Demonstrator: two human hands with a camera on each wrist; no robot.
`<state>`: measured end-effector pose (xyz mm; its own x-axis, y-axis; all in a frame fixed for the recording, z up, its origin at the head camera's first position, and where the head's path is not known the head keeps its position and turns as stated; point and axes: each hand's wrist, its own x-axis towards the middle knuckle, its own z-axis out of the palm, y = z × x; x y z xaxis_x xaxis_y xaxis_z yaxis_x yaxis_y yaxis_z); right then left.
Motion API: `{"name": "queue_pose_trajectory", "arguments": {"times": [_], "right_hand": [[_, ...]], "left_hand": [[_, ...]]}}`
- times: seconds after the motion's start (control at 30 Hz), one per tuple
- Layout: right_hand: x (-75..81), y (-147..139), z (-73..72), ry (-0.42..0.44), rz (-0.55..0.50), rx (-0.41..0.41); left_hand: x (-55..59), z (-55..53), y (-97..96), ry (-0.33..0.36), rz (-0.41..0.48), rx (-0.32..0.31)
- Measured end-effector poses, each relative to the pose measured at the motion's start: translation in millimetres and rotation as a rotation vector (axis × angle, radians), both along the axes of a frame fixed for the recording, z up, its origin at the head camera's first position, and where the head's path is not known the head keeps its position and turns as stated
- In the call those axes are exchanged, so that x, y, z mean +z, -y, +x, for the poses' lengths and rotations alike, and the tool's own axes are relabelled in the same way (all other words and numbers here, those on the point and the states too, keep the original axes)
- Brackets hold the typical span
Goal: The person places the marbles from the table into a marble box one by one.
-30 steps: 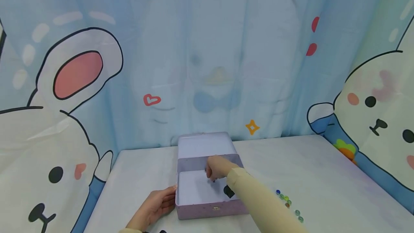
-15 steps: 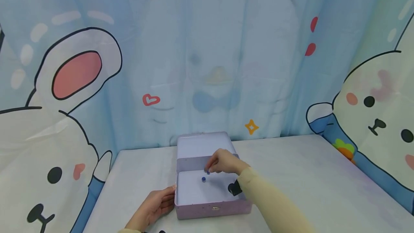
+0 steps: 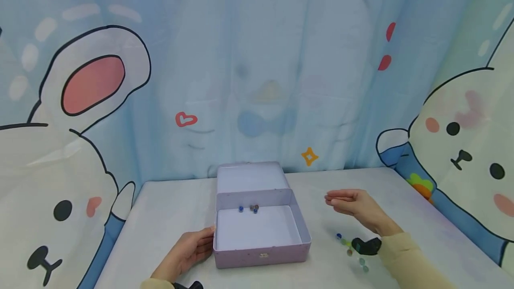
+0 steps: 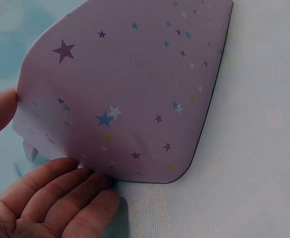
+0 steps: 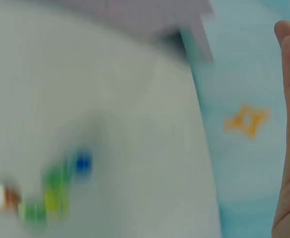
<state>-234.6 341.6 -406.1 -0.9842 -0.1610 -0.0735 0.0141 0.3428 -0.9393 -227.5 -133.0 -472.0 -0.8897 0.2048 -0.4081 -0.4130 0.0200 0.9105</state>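
Note:
An open lilac tin box (image 3: 261, 255), star-patterned on its outer side in the left wrist view, stands mid-table with its lid tipped back. Several small marbles (image 3: 254, 208), blue and brownish, lie inside near the back wall. My left hand (image 3: 186, 251) rests against the box's left side, thumb at the rim and fingers (image 4: 60, 188) touching the patterned wall. To the right of the box my right hand (image 3: 357, 206) hovers over the table, fingers extended together, nothing visible in it. Below it lies a short line of loose marbles (image 3: 348, 243), blue, green, yellow and brown, partly blocked by the wrist camera.
White cloth covers the table (image 3: 168, 208). Behind it hangs a blue curtain (image 3: 265, 79) printed with cartoon animals. The raised lid (image 3: 253, 176) stands close to the curtain. A black wrist camera (image 3: 366, 246) sits on the right sleeve.
My right hand has let marbles go inside the box and moved out to the right, over the loose marbles. The marbles inside now lie by the back wall. My left hand stays at the box's side.

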Motion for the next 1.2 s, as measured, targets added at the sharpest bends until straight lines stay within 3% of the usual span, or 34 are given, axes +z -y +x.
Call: {"name": "queue_pose_trajectory", "arguments": {"times": [0.1, 0.23, 0.43, 0.67, 0.8, 0.97, 1.2], "right_hand": [[-8.9, -30.7, 9.4, 0.016, -0.049, -0.062], [-20.4, -48.9, 15.0, 0.033, -0.047, -0.089], [-45.0, -45.3, 16.5, 0.08, 0.088, -0.088], [-68.2, -41.3, 16.4, 0.149, 0.215, -0.179], [-69.1, -34.7, 16.0, 0.122, 0.305, -0.14], [-61.7, -21.7, 17.9, 0.025, 0.467, -0.054], [-53.9, -8.0, 17.4, -0.019, 0.647, -0.03]], "left_hand": [[0.7, -0.5, -0.6, 0.009, -0.009, 0.012], [0.4, -0.6, -1.5, 0.006, -0.011, 0.014], [0.1, 0.5, -1.9, 0.005, -0.003, 0.024], [2.5, 1.9, -3.5, 0.024, -0.008, 0.032], [3.8, 2.2, -3.4, 0.024, -0.013, 0.049], [4.0, 2.4, -3.7, 0.019, -0.022, 0.055], [4.2, 2.7, -4.0, 0.022, -0.021, 0.052]]}}
